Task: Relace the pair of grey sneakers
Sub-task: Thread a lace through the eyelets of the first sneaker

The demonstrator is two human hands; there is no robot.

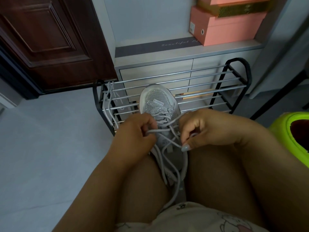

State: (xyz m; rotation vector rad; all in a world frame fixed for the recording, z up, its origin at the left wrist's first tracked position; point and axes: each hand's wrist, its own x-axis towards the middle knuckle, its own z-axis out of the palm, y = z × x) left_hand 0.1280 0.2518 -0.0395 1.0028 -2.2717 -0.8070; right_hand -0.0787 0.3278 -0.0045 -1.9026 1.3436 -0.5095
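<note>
A grey sneaker (155, 101) with a glittery mesh toe lies between my knees, toe pointing away toward the shoe rack. Its grey lace (168, 158) crosses the eyelets and trails in loose loops down between my thighs. My left hand (133, 136) grips a strand of this lace at the sneaker's left side. My right hand (200, 129) pinches another strand near the tongue on the right side. A second loose grey lace (107, 101) hangs over the left end of the rack. The other sneaker is not in view.
A black-framed shoe rack (232, 84) with metal bars stands in front of a grey cabinet (167, 64). Pink boxes (224, 29) sit on the cabinet. A dark wooden door (46, 39) is at the left, a lime-green object (287, 131) at the right.
</note>
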